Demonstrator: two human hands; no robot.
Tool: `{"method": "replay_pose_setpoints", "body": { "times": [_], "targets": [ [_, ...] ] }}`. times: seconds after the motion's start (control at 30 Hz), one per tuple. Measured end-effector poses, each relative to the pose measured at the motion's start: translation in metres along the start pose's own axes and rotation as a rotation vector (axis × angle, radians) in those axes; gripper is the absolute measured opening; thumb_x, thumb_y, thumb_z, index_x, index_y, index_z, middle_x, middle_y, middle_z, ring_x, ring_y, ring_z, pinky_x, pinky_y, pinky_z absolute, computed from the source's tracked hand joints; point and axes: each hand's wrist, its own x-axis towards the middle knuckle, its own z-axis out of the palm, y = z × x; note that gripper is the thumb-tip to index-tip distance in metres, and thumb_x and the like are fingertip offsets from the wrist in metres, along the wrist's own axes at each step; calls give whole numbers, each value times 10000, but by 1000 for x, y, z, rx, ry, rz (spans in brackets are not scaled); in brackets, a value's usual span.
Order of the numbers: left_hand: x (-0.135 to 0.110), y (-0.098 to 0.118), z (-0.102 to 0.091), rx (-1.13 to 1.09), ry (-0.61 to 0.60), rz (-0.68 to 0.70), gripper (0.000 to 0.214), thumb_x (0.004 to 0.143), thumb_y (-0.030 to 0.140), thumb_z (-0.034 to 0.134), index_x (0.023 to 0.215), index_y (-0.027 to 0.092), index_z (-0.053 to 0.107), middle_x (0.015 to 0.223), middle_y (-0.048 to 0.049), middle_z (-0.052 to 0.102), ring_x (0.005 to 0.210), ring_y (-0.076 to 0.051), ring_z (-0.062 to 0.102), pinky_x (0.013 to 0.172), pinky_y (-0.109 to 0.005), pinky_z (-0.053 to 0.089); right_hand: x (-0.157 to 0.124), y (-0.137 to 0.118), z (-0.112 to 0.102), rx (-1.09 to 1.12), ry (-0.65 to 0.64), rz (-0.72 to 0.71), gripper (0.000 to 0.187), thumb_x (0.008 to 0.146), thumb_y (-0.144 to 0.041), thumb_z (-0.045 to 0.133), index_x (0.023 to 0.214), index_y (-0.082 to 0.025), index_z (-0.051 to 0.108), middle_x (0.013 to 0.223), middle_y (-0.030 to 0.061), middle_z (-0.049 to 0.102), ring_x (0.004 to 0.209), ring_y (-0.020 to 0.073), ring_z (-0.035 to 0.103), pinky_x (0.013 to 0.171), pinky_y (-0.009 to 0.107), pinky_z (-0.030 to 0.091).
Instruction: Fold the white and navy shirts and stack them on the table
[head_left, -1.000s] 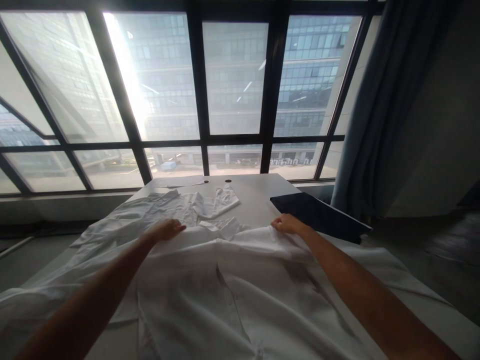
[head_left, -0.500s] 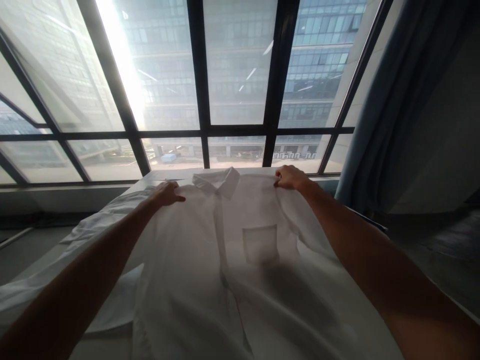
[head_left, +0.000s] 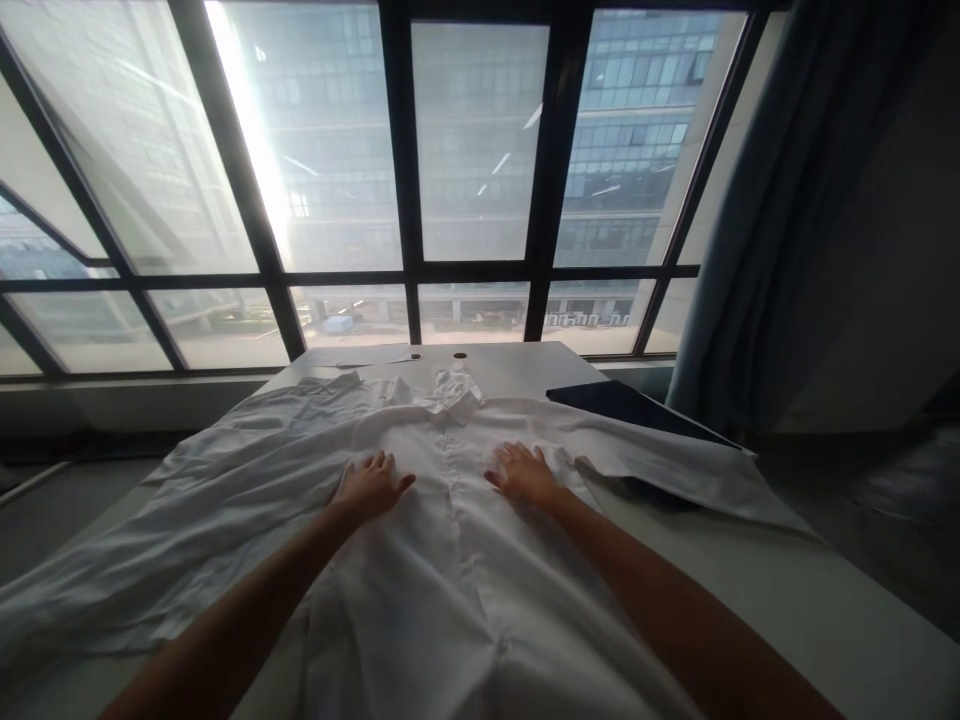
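Observation:
A white button-up shirt [head_left: 450, 560] lies spread front-up on a white table [head_left: 825, 600], collar [head_left: 450, 392] towards the window. My left hand [head_left: 369, 484] rests flat on the shirt's chest, left of the button placket, fingers spread. My right hand [head_left: 521, 472] lies flat just right of the placket, fingers also spread. Neither hand holds anything. The shirt's sleeves stretch out to both sides; the right sleeve [head_left: 675, 465] drapes over a dark flat object.
A dark flat board or folder [head_left: 630, 405] lies at the table's back right, partly under the sleeve. More white cloth [head_left: 247, 440] is bunched at the left. Two cable holes [head_left: 437, 355] mark the far table edge. Large windows stand ahead, a blue curtain [head_left: 757, 220] to the right.
Both hands had gripped the shirt's shoulders and carried it out towards the window. They have let go, and now lie flat on the chest of the laid-down shirt.

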Motion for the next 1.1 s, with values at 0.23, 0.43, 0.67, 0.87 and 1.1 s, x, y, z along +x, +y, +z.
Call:
{"method": "replay_pose_setpoints", "body": {
  "times": [0.23, 0.43, 0.67, 0.87, 1.1],
  "targets": [
    [-8, -17, 29, -18, -46, 73, 773, 969, 627, 247, 1574, 148, 202, 1637, -137, 112, 1515, -296, 78, 1184, -551, 124, -2, 15, 21, 50, 36, 64, 734, 965, -650, 171, 1576, -245, 214, 1651, 41, 109, 1514, 257, 34, 1176, 558, 18],
    [-11, -19, 25, 30, 101, 136, 617, 998, 519, 351, 1512, 178, 374, 1596, -149, 283, 1489, -305, 214, 1178, -544, 172, -6, 6, 18, -51, 264, 32, 614, 992, -501, 329, 1498, -160, 401, 1577, 147, 326, 1461, 299, 224, 1173, 514, 78],
    [-105, 31, 4, -283, 193, 513, 337, 971, 416, 498, 1175, 214, 674, 1311, -106, 614, 1220, -252, 546, 1065, -415, 400, -86, -18, 14, 144, 452, -191, 197, 899, -255, 551, 964, -154, 706, 1039, 113, 679, 990, 223, 610, 942, 338, 424],
    [-203, 53, -8, -366, 117, 625, 652, 655, 665, 772, 1131, 236, 655, 1150, -83, 631, 1084, -286, 563, 982, -429, 422, -177, -20, 5, 430, 352, -397, 200, 869, -323, 612, 777, -162, 688, 769, 46, 632, 683, 148, 569, 667, 263, 451],
    [-237, 53, -18, -206, -118, 527, 428, 704, 505, 785, 980, 216, 631, 1030, -46, 671, 948, -260, 616, 818, -353, 451, -231, -22, -5, 361, -92, -467, 514, 565, -392, 883, 1020, -198, 741, 1035, 59, 642, 843, 183, 609, 720, 260, 484]
  ]
}}
